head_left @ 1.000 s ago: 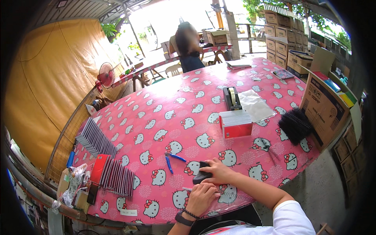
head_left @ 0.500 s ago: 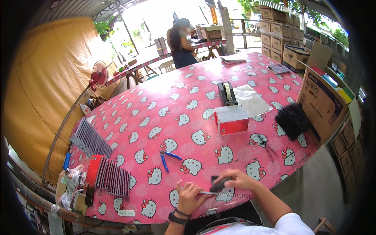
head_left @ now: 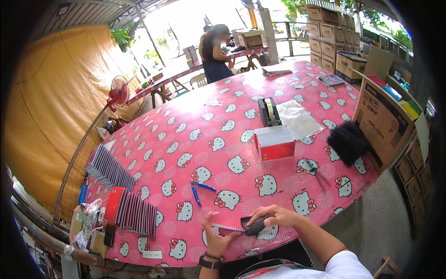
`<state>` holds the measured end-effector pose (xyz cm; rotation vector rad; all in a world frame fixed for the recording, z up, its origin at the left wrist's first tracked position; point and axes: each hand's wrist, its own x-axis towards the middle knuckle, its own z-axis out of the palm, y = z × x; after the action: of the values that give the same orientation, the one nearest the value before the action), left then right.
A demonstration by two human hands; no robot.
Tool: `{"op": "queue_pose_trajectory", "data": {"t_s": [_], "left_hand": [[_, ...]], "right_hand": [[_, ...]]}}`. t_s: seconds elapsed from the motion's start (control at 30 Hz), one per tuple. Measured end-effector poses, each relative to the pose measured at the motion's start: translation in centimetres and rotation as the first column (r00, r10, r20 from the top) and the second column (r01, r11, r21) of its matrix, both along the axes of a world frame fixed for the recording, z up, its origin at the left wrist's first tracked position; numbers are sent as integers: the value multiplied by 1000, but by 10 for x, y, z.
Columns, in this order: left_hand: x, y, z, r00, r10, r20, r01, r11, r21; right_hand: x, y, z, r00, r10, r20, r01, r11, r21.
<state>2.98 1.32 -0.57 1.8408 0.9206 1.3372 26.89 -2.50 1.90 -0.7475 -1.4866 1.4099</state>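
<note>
Near the table's front edge my left hand [head_left: 216, 241] grips a thin notebook [head_left: 226, 227] between thumb and fingers, edge toward me. My right hand [head_left: 274, 215] is closed over a black rounded hand-held tool [head_left: 254, 226], pressed against the right end of the notebook's edge. Its exact kind is hard to make out. A dark spiral binding coil [head_left: 280, 234] trails right from under the tool along the tabletop. Blue-handled cutting pliers [head_left: 200, 189] lie spread a little beyond my left hand.
Bound notebooks stand in rows [head_left: 134, 211] at left. A red-sided notebook stack [head_left: 274, 143] sits before a tape dispenser [head_left: 269, 111]. Black coils [head_left: 347, 143] are heaped beside a cardboard box [head_left: 383, 125] at right. A person [head_left: 216, 53] works at a far table.
The black tool has tipped over and moved slightly left and down with my right hand. My left hand's fingers have opened wider and lifted, uncovering more of the notebook's edge.
</note>
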Motion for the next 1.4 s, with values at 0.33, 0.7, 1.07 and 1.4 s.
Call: {"op": "queue_pose_trajectory", "data": {"t_s": [0.33, 0.7, 1.07, 1.4], "left_hand": [[-13, 15, -36, 917, -308, 253, 379, 872, -311], [-15, 19, -38, 921, -313, 233, 377, 869, -321], [-15, 14, -37, 968, -242, 69, 251, 945, -210], [-15, -9, 20, 987, -45, 157, 57, 995, -76]], "right_hand": [[-7, 13, -7, 954, -52, 295, 44, 998, 35], [-23, 30, 10, 938, 10, 347, -36, 997, 67], [-4, 39, -16, 468, -607, 642, 292, 792, 537], [-79, 7, 49, 731, -427, 532, 194, 878, 439]]}}
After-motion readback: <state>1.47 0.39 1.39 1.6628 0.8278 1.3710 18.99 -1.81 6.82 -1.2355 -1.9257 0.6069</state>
